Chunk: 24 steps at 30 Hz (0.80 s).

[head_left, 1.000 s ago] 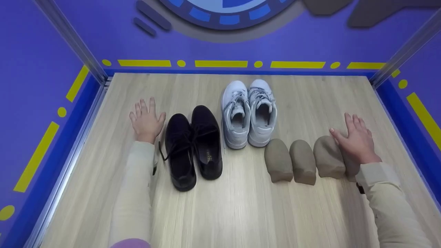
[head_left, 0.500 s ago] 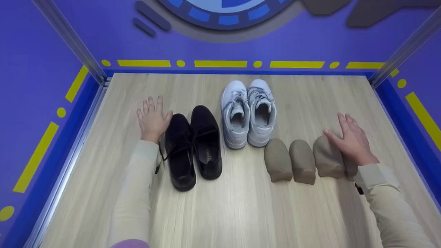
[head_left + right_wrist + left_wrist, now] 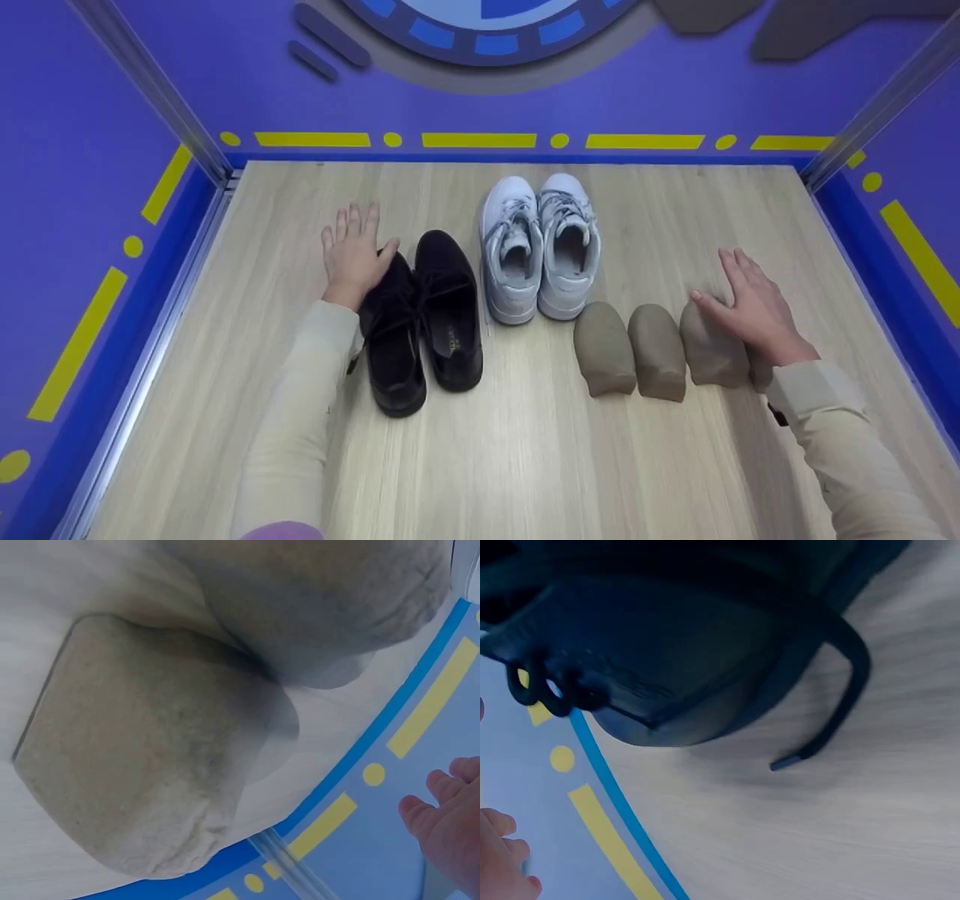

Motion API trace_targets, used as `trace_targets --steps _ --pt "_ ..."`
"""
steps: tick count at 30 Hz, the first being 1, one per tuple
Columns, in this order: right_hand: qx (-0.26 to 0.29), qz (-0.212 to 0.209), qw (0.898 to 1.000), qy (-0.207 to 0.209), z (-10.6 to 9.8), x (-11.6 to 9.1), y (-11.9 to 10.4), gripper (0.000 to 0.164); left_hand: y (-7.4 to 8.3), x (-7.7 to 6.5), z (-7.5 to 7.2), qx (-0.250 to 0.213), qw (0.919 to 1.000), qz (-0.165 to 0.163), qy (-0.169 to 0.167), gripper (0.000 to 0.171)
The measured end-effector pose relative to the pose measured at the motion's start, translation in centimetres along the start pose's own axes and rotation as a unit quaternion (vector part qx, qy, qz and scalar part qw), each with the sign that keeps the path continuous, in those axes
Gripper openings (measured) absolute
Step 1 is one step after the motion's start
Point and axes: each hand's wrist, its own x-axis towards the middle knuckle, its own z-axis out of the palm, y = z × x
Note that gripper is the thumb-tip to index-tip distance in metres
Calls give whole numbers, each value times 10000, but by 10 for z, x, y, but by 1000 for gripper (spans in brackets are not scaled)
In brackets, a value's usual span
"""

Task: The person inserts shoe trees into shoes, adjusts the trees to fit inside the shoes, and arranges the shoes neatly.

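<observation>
Palm down with fingers spread, my left hand (image 3: 352, 256) hovers over the toe of the left black lace-up shoe (image 3: 397, 367); whether it touches is unclear. The right black shoe (image 3: 457, 360) stands beside it. In the left wrist view, the black shoe (image 3: 682, 667) shows eyelets and a loose lace (image 3: 844, 709). My right hand (image 3: 757, 309), fingers extended, is above the two rightmost of several brown, toe-shaped shoe inserts (image 3: 716, 356), partly hiding them. Two of those inserts (image 3: 150, 757) fill the right wrist view, with my fingers apart from them. Neither hand holds anything.
A pair of white sneakers (image 3: 514, 247) stands at the middle back, between the black shoes and the inserts. Everything lies on a wood-grain tabletop (image 3: 510, 457). Blue panels (image 3: 480, 112) with yellow marks enclose the back and sides, joined by metal corner posts.
My left hand has moved right, from beside the left black shoe to over its toe. My right hand has shifted slightly left over the inserts. Shoes and inserts stay put.
</observation>
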Motion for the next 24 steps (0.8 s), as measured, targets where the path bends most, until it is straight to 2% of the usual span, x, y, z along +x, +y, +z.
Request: trace_targets --steps 9,16,24 --pt "5 -235 9997 64 2 -2 -9 81 14 0 0 13 9994 308 134 67" --pt "182 -160 9996 -176 7 -4 -15 82 26 -1 -1 136 9990 425 7 66" --pt "137 -468 9987 -176 18 -7 -22 82 40 -2 0 133 9980 621 19 66"
